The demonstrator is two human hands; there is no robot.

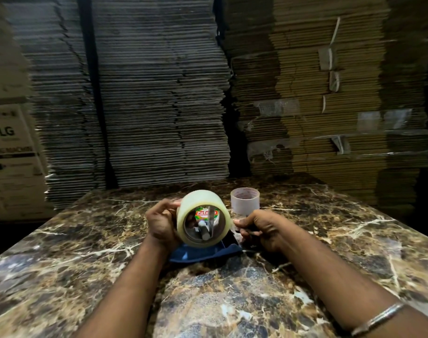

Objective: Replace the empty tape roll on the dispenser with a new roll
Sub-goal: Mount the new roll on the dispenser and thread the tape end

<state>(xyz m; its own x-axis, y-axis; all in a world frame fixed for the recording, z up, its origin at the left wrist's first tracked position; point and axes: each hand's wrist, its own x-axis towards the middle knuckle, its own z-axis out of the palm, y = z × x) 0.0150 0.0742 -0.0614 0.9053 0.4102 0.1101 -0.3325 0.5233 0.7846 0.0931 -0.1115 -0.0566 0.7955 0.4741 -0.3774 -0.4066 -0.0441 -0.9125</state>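
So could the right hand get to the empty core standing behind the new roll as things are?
Probably yes. The empty core stands alone on the table, just beyond the right hand, with nothing between them. But that hand is closed on the dispenser, so it would have to let go first.

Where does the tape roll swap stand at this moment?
Done: the empty core stands apart on the marble table. In hand: the left hand steadies the new roll on the blue dispenser; the right hand pinches near its front. Left: threading, apparently.
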